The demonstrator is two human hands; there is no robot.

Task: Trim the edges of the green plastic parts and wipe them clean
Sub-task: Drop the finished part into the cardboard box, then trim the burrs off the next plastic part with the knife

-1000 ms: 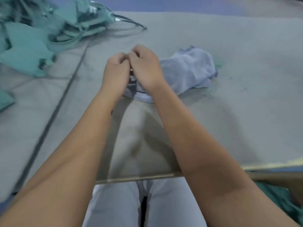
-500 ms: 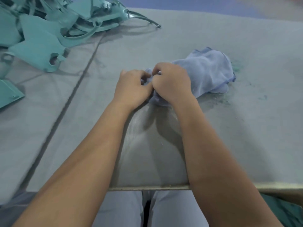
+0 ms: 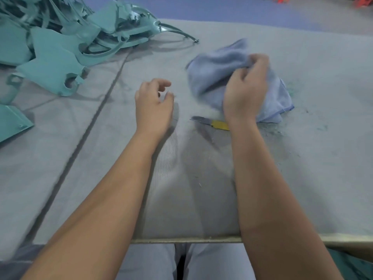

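Grey table [image 3: 302, 178] has green parts [image 3: 52, 65] piled far left, untouched, knife [image 3: 212, 123] lying by the cloth [image 3: 218, 77] bunched in right hand [image 3: 245, 91], left hand [image 3: 154, 106] loose, empty; trimming and wiping look mostly ahead.

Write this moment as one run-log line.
right hand: grips crumpled blue cloth | left hand: holds nothing | yellow-handled knife: on grey table | green plastic parts: piled far left

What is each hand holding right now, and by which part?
The right hand grips the blue cloth by a bunched fold at its top. The left hand holds nothing, fingers loosely curled.
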